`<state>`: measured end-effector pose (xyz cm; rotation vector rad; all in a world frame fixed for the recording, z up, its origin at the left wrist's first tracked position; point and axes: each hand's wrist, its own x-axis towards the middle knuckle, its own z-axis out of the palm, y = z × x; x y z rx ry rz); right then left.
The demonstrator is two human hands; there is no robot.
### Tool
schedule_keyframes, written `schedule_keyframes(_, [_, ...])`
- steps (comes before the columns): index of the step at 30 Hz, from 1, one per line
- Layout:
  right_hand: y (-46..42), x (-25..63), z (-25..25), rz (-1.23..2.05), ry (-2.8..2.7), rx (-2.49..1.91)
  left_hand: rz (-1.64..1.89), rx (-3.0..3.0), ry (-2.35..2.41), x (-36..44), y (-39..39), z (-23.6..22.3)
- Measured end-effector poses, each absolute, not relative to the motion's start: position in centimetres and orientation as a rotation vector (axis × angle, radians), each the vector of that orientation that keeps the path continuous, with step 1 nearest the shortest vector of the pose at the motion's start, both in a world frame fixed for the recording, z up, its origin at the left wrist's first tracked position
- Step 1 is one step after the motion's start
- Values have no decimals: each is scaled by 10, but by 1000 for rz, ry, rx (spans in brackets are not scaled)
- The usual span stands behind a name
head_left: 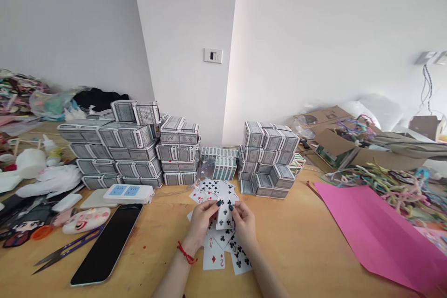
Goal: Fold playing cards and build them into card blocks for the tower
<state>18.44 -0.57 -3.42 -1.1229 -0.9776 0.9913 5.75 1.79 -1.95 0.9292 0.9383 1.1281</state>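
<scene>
Above a loose spread of playing cards, my left hand and my right hand pinch a five of clubs card from both sides, thumbs on its face. Whether other cards lie behind it cannot be made out. Below on the table, a two of diamonds and a ten of clubs lie face up, partly covered. More face-up cards are spread just beyond my fingers. A red string bracelet circles my left wrist.
Stacked grey card decks stand at the back left, with another stack back right. Green-patterned packs sit between them. A phone, scissors and power strip lie left; pink paper and yarn lie right.
</scene>
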Motion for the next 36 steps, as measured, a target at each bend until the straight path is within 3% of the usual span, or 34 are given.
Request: schedule_keyframes(36, [-10, 181, -31, 1016, -1099, -1100, 1314, 1483, 1284, 60, 11, -15])
